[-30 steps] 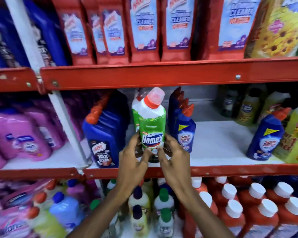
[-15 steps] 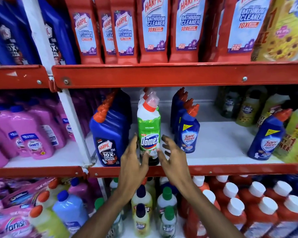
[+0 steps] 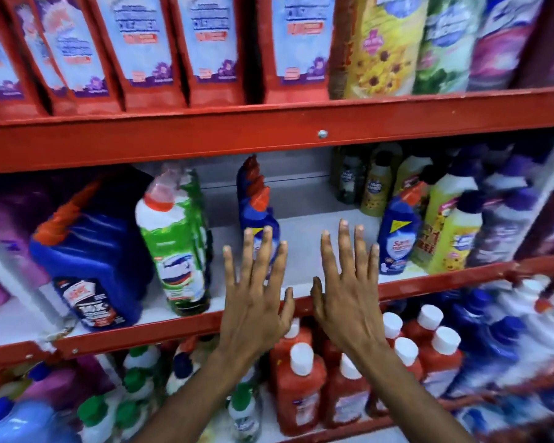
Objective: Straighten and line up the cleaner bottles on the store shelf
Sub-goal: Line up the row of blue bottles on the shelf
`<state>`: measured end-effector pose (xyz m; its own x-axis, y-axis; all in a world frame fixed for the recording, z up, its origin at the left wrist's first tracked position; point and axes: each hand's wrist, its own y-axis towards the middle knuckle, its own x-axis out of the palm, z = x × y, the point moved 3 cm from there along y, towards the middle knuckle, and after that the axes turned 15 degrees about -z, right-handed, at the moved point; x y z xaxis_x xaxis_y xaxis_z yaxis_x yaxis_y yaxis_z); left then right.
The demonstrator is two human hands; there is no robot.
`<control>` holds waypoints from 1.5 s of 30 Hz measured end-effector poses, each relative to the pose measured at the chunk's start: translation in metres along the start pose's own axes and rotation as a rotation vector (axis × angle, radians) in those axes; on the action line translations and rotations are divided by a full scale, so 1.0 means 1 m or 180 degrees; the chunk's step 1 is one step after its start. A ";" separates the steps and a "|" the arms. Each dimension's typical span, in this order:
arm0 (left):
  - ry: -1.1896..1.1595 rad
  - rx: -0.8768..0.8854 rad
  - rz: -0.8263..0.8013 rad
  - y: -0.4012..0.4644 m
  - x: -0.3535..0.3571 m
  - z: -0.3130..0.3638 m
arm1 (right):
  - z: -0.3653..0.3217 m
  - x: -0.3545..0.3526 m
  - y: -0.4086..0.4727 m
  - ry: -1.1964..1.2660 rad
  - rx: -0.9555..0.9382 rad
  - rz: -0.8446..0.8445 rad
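Note:
The green and white cleaner bottle with a red cap stands upright near the front of the middle shelf, free of both hands. To its left sits a big blue bottle. A row of small blue bottles with red caps runs back from behind my left hand, whose spread fingers cover the front one. My right hand is open beside it, over a bare stretch of shelf. Another small blue bottle stands alone to the right.
Red cleaner bottles fill the top shelf. Yellow and purple bottles crowd the right of the middle shelf. Red bottles with white caps and green-capped bottles stand below. The view is blurred.
Both hands have let go of the green bottle and moved right, fingers spread. The view has swung right, so the green bottle now lies left of my hands.

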<state>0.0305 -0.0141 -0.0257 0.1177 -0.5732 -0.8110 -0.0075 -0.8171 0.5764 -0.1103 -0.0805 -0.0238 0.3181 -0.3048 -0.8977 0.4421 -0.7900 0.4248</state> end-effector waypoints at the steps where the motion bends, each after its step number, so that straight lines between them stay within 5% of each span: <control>1: -0.0013 0.0036 -0.0101 0.007 0.006 0.012 | 0.014 0.000 -0.001 -0.0026 0.0078 -0.0037; 10: -0.0638 0.0131 -0.0722 0.063 0.049 0.097 | 0.112 0.000 -0.007 0.0689 0.0489 -0.0094; 15: -0.1925 -0.0180 -0.1038 0.092 0.074 0.127 | 0.151 0.002 0.005 0.1955 0.0701 -0.0048; 22: -0.3469 -0.0665 -0.1009 0.124 0.085 0.142 | 0.174 0.005 0.030 0.2381 0.0902 -0.0311; 35: -0.3216 -0.1122 0.0015 0.026 0.025 0.019 | 0.020 0.003 0.020 0.2960 -0.0083 -0.0245; 45: -0.3008 -0.1435 -0.0126 -0.009 0.020 -0.034 | -0.042 0.035 0.023 0.2933 -0.0206 -0.0566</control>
<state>0.0670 -0.0158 -0.0440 -0.7154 -0.5201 -0.4666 0.3732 -0.8490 0.3742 -0.0532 -0.0872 -0.0407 0.7676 0.3805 -0.5158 0.5849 -0.7450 0.3208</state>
